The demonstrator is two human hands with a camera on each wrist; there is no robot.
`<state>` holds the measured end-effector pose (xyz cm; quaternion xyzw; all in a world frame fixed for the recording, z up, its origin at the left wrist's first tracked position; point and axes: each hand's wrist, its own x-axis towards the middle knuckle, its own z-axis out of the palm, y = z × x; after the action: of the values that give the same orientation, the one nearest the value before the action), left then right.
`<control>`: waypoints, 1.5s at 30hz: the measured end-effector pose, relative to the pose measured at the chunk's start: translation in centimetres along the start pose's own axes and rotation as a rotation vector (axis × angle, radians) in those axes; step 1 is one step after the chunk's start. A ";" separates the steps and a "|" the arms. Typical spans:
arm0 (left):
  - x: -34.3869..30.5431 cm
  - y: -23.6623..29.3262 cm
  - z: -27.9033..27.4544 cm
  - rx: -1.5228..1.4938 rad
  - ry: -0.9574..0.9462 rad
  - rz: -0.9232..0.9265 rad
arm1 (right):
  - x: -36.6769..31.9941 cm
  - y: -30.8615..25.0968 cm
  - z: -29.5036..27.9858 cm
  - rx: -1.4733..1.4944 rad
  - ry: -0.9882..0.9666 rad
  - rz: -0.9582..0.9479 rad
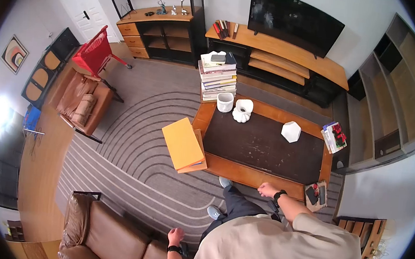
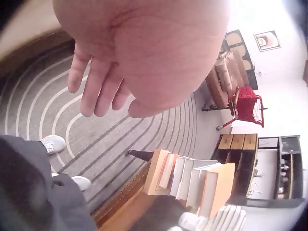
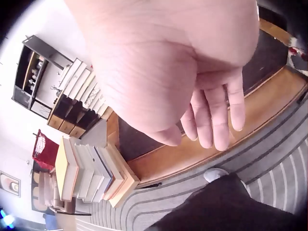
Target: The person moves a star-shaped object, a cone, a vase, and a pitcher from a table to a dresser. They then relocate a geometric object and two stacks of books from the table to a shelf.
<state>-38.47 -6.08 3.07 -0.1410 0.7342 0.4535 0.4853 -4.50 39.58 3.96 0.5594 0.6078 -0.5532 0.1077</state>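
Observation:
My left hand [image 1: 176, 236] hangs beside the brown sofa, holding nothing. In the left wrist view its palm [image 2: 159, 57] and loosely extended fingers show above the striped rug. The right hand [image 1: 268, 189] is over the near edge of the coffee table [image 1: 250, 172], with nothing in it; the right wrist view shows its relaxed fingers [image 3: 220, 120]. A stack of books with a yellow-orange cover on top [image 1: 183, 144] stands at the table's left corner, apart from both hands. Farther back rises a taller book stack [image 1: 218, 78] with a small grey item on it.
On the table are a white mug [image 1: 224, 102], a white ruffled vase [image 1: 242, 111] and a white faceted object [image 1: 291, 131]. Books with a red item [image 1: 334, 137] lie at the right end, a tray of dark items [image 1: 315, 196] nearer. Behind me is a leather sofa [image 1: 115, 230].

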 end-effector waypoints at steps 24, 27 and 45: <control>-4.6 19.3 11.0 0.163 0.229 0.068 | 40.8 -23.2 -11.7 0.745 0.225 0.275; -4.9 20.5 12.3 0.330 0.186 0.055 | 42.7 -22.1 -11.9 0.774 0.135 0.327; -4.9 14.0 5.5 0.347 0.250 -0.082 | 31.1 -16.8 -6.0 0.749 0.175 0.181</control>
<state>-41.91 4.90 13.92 -0.1402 0.8493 0.2793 0.4255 -25.89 65.77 -7.93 0.6565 0.3188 -0.6750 -0.1079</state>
